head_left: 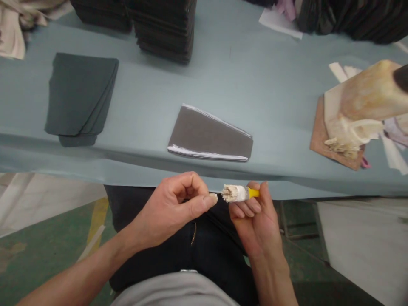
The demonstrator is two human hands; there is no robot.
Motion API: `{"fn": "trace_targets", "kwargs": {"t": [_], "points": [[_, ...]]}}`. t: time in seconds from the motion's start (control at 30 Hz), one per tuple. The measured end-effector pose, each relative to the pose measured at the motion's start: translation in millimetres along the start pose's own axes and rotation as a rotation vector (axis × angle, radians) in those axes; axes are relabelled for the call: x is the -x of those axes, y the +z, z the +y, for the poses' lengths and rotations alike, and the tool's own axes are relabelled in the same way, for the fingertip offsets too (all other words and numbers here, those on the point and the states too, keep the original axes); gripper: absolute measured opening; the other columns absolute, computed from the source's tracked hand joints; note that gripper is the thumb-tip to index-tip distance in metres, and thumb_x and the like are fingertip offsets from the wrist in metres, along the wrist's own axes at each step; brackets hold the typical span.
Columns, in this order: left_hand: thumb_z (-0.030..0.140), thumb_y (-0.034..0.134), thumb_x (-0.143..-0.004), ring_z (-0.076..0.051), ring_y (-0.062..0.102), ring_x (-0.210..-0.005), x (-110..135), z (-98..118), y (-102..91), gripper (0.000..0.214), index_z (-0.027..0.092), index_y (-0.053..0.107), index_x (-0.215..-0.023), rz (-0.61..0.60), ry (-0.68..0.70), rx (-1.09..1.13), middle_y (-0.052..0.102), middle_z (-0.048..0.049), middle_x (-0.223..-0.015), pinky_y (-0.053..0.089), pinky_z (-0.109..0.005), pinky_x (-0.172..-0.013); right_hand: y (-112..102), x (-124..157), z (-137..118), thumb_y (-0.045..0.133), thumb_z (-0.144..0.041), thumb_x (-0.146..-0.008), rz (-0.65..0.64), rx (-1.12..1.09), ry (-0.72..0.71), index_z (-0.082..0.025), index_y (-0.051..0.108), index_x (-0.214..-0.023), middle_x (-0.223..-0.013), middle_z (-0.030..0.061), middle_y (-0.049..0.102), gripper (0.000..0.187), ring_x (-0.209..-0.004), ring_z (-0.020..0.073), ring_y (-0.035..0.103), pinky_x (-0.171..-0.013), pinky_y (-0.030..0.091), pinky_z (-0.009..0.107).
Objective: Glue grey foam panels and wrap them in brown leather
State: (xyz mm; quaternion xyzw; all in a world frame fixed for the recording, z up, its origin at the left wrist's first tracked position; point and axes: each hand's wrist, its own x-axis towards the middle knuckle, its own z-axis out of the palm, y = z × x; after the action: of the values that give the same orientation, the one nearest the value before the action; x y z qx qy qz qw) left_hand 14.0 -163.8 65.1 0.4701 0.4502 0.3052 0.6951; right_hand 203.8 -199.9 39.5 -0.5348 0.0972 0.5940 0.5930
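Observation:
My right hand (255,216) is closed round a small brush (237,193) with a yellow handle and stiff, glue-caked whitish bristles that point left. My left hand (174,206) is curled, its thumb tip pressed against the forefinger right beside the bristles; whether it pinches anything I cannot make out. Both hands hover over my lap, just in front of the table edge. On the grey-blue table (223,76) ahead lies a grey wedge-shaped stack of cut pieces (210,136) with white edges.
A folded dark green-grey fabric pile (79,95) lies at the left. Black stacks (165,25) stand at the back. At the right, a glue-crusted container (363,106) rests on a brown board (318,136) among paper strips. Green floor shows below the table.

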Motion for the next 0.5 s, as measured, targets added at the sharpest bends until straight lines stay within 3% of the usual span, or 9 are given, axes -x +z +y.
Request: {"fn": "trace_targets", "kwargs": {"t": [0.23, 0.5], "points": [[0.028, 0.071, -0.090, -0.008, 0.053, -0.061, 3.7, 4.1, 4.7, 0.018, 0.018, 0.066, -0.076, 0.069, 0.116, -0.124, 0.061, 0.0040, -0.067, 0.044, -0.017, -0.057, -8.8, -6.5, 2.2, 0.106, -0.047, -0.058, -0.080, -0.010, -0.020, -0.024, 0.057, -0.084, -0.047, -0.0191, 0.031, 0.061, -0.039, 0.0027, 0.026, -0.042, 0.031, 0.015], [0.010, 0.070, -0.094, -0.006, 0.064, -0.066, 4.4, -5.6, 6.1, 0.012, 0.019, 0.068, -0.086, 0.173, 0.520, -0.494, 0.070, 0.0056, -0.075, 0.050, -0.014, -0.066, -3.1, -4.3, 2.1, 0.110, -0.042, -0.046, -0.026, -0.045, -0.006, -0.023, 0.058, -0.083, -0.045, -0.0199, 0.032, 0.067, -0.038, 0.0016, 0.028, -0.041, 0.031, 0.013]]}}
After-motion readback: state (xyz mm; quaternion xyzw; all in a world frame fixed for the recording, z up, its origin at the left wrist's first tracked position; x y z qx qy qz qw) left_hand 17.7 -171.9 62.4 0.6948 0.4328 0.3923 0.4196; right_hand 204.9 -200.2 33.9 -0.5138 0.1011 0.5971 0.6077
